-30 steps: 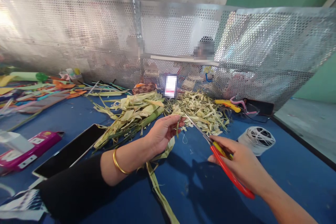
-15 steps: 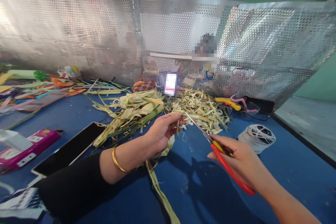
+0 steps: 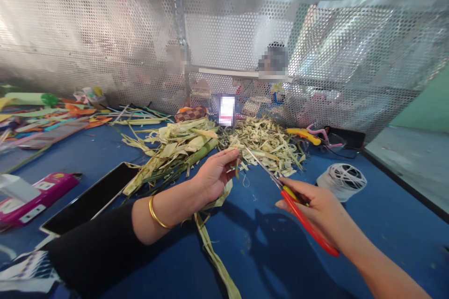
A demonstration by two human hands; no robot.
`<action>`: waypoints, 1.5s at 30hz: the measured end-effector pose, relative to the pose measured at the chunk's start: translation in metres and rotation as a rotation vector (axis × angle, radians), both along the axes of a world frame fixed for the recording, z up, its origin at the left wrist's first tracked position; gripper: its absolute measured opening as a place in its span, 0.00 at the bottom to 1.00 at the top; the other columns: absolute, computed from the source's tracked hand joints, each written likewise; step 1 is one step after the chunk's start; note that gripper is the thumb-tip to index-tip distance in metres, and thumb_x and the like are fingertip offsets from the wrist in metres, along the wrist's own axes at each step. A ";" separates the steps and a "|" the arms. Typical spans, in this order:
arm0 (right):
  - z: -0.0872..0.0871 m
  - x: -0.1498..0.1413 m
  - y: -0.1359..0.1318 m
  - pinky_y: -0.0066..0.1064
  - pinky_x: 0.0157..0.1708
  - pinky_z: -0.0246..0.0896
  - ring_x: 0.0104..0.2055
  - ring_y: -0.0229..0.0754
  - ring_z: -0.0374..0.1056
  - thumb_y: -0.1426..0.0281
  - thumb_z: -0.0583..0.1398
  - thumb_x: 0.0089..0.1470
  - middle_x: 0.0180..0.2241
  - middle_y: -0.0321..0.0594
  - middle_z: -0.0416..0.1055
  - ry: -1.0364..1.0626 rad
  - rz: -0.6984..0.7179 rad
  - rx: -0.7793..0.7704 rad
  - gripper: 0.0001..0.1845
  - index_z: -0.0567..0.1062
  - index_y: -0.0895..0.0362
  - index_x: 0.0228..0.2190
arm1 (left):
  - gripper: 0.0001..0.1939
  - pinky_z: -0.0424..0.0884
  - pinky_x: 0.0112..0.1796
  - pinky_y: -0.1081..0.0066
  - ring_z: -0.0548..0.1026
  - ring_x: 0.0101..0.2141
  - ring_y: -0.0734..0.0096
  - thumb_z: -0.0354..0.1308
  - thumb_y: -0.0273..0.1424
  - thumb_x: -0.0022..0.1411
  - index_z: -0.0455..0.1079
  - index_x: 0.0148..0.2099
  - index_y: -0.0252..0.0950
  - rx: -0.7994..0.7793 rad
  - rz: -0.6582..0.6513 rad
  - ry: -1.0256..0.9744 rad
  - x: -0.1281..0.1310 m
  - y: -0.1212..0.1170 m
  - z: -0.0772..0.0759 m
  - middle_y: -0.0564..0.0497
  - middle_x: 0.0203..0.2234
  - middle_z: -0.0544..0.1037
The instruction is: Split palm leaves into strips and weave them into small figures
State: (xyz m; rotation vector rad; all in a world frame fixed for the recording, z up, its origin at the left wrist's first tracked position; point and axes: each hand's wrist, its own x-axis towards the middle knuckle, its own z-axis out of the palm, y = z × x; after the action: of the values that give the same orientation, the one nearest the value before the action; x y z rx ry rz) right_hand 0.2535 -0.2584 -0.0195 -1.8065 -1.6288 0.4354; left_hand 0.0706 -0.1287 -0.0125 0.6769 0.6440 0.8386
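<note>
- Left hand [image 3: 217,177]: thumb and fingers pinched on a thin plant strip [image 3: 237,169], at the near side of the clippings pile [image 3: 268,144];
- right hand [image 3: 312,208]: wrapped round red-handled scissors [image 3: 293,207], apart from the left; blades point towards the pile's near edge;
- husk bundle [image 3: 185,145]: just left of the pile;
- yellow-handled tool [image 3: 304,136]: just right of it;
- white spool [image 3: 342,182]: nearer the person, right of the pile.

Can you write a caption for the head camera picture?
Left hand holding a plant strip, right hand holding red-handled scissors.
</note>
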 end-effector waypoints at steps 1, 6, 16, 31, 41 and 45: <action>-0.001 0.000 0.000 0.36 0.40 0.69 0.41 0.50 0.72 0.56 0.62 0.47 0.42 0.41 0.77 0.003 -0.003 0.001 0.27 0.76 0.56 0.47 | 0.04 0.65 0.27 0.77 0.69 0.22 0.79 0.65 0.27 0.50 0.72 0.27 0.35 -0.003 0.001 0.003 0.000 0.000 0.000 0.54 0.21 0.73; -0.004 0.003 0.002 0.33 0.33 0.70 0.34 0.48 0.73 0.57 0.61 0.48 0.33 0.36 0.78 -0.010 -0.044 -0.004 0.26 0.75 0.55 0.47 | 0.06 0.65 0.28 0.75 0.68 0.23 0.78 0.66 0.28 0.47 0.71 0.27 0.35 0.015 -0.008 0.011 0.000 0.002 -0.004 0.54 0.21 0.72; -0.015 0.013 0.011 0.36 0.29 0.64 0.36 0.53 0.74 0.60 0.59 0.49 0.42 0.46 0.76 -0.648 -0.065 -0.078 0.22 0.73 0.56 0.46 | 0.08 0.63 0.28 0.76 0.72 0.25 0.76 0.67 0.29 0.44 0.72 0.28 0.33 0.117 0.014 0.112 -0.003 0.007 -0.001 0.52 0.23 0.75; 0.008 -0.009 0.001 0.36 0.34 0.63 0.36 0.48 0.71 0.61 0.58 0.51 0.36 0.43 0.73 -0.510 0.079 -0.080 0.14 0.76 0.54 0.38 | 0.05 0.61 0.30 0.73 0.70 0.25 0.75 0.66 0.28 0.44 0.72 0.23 0.33 0.327 0.060 0.301 -0.004 0.002 0.009 0.51 0.21 0.73; -0.001 -0.051 0.018 0.32 0.36 0.61 0.31 0.41 0.68 0.57 0.65 0.40 0.26 0.38 0.73 0.682 0.020 -0.003 0.17 0.76 0.59 0.28 | 0.06 0.61 0.29 0.73 0.67 0.23 0.76 0.66 0.28 0.43 0.71 0.21 0.33 0.436 -0.022 0.329 0.000 -0.026 0.009 0.52 0.18 0.72; -0.008 -0.060 0.014 0.31 0.34 0.59 0.28 0.38 0.65 0.60 0.65 0.42 0.22 0.35 0.70 0.717 0.017 0.090 0.13 0.75 0.58 0.23 | 0.07 0.62 0.30 0.74 0.67 0.23 0.77 0.66 0.28 0.41 0.71 0.21 0.33 0.411 -0.072 0.317 0.000 -0.034 0.008 0.52 0.19 0.73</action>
State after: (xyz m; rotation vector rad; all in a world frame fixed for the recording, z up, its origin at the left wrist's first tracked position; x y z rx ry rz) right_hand 0.1938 -0.2448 -0.0277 -1.3410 -1.1333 0.8815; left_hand 0.0706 -0.1631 -0.0043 1.2161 0.7325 0.8113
